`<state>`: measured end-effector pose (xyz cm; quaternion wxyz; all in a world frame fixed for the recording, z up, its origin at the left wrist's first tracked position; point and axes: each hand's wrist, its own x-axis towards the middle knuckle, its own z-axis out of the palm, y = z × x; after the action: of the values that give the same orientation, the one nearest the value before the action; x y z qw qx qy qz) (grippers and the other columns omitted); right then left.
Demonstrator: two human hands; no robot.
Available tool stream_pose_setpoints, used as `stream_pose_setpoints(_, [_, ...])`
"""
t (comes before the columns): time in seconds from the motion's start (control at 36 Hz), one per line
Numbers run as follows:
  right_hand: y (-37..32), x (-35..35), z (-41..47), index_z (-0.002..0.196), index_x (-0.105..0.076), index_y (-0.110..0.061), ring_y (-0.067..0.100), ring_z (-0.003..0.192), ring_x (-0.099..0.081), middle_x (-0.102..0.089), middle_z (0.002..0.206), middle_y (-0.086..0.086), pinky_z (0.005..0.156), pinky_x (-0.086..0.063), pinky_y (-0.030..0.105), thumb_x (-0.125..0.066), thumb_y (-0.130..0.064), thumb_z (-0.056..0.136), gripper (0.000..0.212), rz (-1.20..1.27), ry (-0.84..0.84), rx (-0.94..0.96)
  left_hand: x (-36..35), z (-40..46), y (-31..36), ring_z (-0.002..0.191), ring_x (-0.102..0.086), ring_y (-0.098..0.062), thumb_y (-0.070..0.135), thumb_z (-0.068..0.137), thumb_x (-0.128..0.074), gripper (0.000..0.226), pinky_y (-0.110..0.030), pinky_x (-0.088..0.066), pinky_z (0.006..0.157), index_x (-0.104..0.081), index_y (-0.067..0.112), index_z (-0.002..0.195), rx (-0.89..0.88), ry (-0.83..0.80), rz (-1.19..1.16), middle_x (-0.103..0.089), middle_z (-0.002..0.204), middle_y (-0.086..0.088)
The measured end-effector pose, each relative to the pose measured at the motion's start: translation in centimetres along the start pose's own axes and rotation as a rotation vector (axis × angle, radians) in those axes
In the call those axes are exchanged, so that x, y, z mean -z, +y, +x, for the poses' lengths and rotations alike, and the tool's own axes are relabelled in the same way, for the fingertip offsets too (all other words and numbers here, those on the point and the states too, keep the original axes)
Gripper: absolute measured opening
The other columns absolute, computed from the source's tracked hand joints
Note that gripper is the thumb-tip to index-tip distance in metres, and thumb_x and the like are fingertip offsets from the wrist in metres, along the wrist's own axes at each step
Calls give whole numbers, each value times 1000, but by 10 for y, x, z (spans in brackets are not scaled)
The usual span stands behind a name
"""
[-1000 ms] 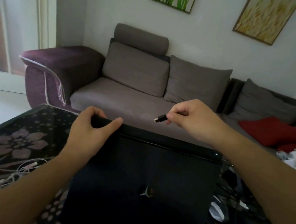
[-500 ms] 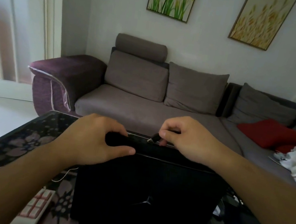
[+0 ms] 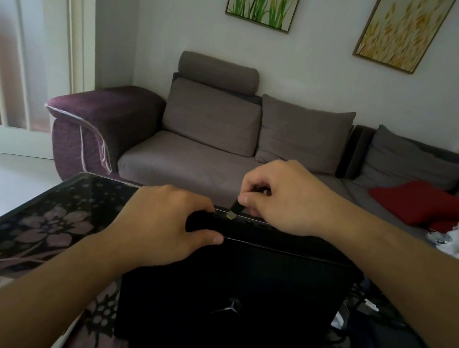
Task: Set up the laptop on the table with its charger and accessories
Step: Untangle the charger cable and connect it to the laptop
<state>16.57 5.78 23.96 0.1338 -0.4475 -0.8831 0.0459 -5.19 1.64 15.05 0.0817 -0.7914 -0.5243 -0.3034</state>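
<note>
A: Nearest me, what have I got?

B: The closed black laptop (image 3: 232, 299) lying on the flowered tabletop (image 3: 50, 217), its rear edge facing the sofa. Some dark cables sit to its right, too dim to sort out.

A: And the hands?

B: Your left hand (image 3: 163, 223) clamps the laptop's far left corner, thumb on the lid and fingers (image 3: 204, 204) curled over the back edge. Your right hand (image 3: 286, 196) pinches a small dark plug (image 3: 234, 210), its metal tip angled down and just touching the rear edge beside your left fingers.

A: Is it in?

B: Doesn't look seated. The port itself is hidden from here, so I can't tell how well it lines up.

A: So how do I do it cleanly?

B: I'd square the plug to the edge instead of coming in tilted, feel for the slot, then push straight while the left hand braces against the shove. Don't force it if it baulks.

A: Beyond that?

B: The grey sofa (image 3: 194, 163) and a red cushion (image 3: 420, 202).
</note>
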Motion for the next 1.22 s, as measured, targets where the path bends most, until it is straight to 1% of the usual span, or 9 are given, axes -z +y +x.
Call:
stream_pose_setpoints(0.08, [-3, 3, 3, 75, -74, -28, -1, 66, -66, -70, 68, -17, 63, -51, 25, -70, -32, 99, 24, -76, -19, 37, 0, 1, 1, 78, -65, -1, 75, 83, -62, 40, -25, -47, 64, -73, 43, 104, 10, 8, 8, -71, 84, 21])
stream_pose_setpoints(0.22, [-10, 7, 10, 76, -75, -26, 4, 68, -66, -71, 67, -9, 70, -61, 42, -70, -33, 97, 23, -247, -42, 116, -2, 1, 0, 72, -59, 2, 74, 82, -64, 38, -22, -39, 60, -73, 43, 101, 15, 17, 2, -70, 81, 21])
stream_pose_setpoints(0.53, [-21, -6, 12, 72, -69, -24, 9, 70, -63, -65, 70, -7, 66, -60, 41, -69, -21, 96, 25, -302, -69, 114, -4, 0, -1, 72, -58, 1, 75, 82, -63, 39, -17, -36, 58, -73, 43, 103, 21, 6, -2, -71, 82, 19])
stream_pose_setpoints(0.72, [-17, -7, 15, 70, -66, -24, 10, 70, -64, -65, 68, -8, 66, -58, 38, -69, -21, 97, 27, -249, -76, 106, -3, 0, 0, 78, -64, -1, 73, 83, -65, 38, -27, -49, 65, -73, 44, 106, 47, -17, -5, -72, 84, 20])
stream_pose_setpoints(0.83, [5, 4, 2, 91, -75, -28, 0, 80, -66, -71, 82, -14, 73, -54, 23, -77, -30, 94, 4, -76, -132, 38, -2, 2, -2, 75, -61, 2, 72, 84, -66, 36, -24, -47, 63, -72, 45, 106, 48, -37, -21, -69, 83, 21])
stream_pose_setpoints(0.97, [73, 27, -31, 104, -73, -34, 9, 101, -69, -73, 108, -11, 93, -56, 37, -80, -34, 91, 15, -70, -124, -198, -7, 2, -5, 75, -61, 3, 73, 85, -64, 36, -21, -46, 62, -71, 45, 107, 16, -17, -16, -69, 84, 23])
stream_pose_setpoints(1.03, [99, 32, -46, 96, -76, -32, 10, 96, -70, -75, 98, -9, 90, -56, 36, -78, -33, 92, 5, -103, -122, -293, -9, 3, -6, 73, -60, 4, 70, 86, -63, 34, -18, -42, 60, -71, 44, 107, 3, -16, -13, -68, 83, 22])
stream_pose_setpoints(1.08, [119, 31, -61, 90, -77, -29, 11, 90, -71, -76, 89, -8, 83, -56, 33, -75, -36, 94, 8, -81, -96, -369, -12, 5, -6, 72, -59, 5, 67, 87, -64, 31, -18, -39, 58, -71, 43, 106, -3, -16, -25, -68, 81, 21])
stream_pose_setpoints(1.22, [147, 4, -83, 93, -77, -23, 10, 79, -70, -77, 87, -4, 75, -50, 26, -76, -32, 95, 9, 244, -59, -445, -23, 17, -14, 73, -58, 4, 60, 91, -65, 24, -17, -36, 64, -70, 41, 106, -13, -38, -35, -66, 80, 21])
